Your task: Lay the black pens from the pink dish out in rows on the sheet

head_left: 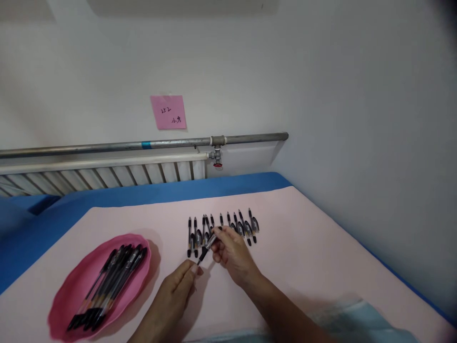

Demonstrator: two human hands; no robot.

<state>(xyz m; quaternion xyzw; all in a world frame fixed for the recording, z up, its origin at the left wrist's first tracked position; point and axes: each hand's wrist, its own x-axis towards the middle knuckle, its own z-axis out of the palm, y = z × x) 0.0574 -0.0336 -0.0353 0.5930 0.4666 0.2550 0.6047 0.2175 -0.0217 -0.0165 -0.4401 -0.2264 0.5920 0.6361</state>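
Note:
A black pen (203,256) is held slantwise between my two hands over the pale pink sheet. My left hand (180,286) is closed on its lower end, thumb against the barrel. At the upper end, the fingers of my right hand (230,252) pinch the clear cap (212,239), which meets the dark grip of the pen. Whether the cap is fully seated cannot be made out. Just beyond my hands, several uncapped pens (189,236) lie in a row with tips pointing away, and loose caps (255,225) lie among them. My right hand hides part of that row.
To the left, a pink scalloped dish (59,297) holds a bundle of capped black pens (114,278). The pink sheet (296,247) covers a blue surface (228,185). Behind are a radiator (153,174), a metal pipe (171,143) and a pink note (169,113).

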